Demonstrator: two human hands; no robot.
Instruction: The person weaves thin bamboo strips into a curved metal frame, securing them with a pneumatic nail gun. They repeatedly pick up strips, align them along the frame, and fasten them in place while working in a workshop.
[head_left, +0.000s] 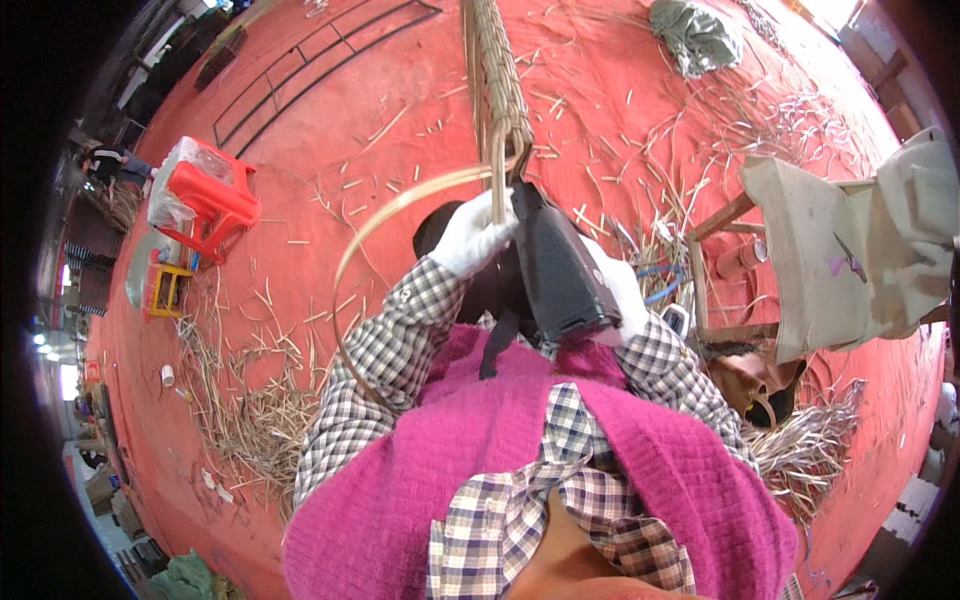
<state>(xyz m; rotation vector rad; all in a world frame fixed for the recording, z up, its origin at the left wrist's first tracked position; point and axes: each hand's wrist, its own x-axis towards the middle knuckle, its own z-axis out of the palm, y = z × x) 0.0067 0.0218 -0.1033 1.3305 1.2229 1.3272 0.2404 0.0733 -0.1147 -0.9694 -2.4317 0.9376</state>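
Looking down over a pink knitted vest and checked sleeves onto a red floor (330,130) strewn with straw. Left of the woven cane strip (497,80) stands a red plastic stool (205,195). The white-gloved left hand (472,238) is closed around the strip's lower end, beside a curved cane hoop (400,205). A black pouch (560,270) hides the right hand (625,290); its grip cannot be told. Further right stands a cloth-draped wooden stool (800,250).
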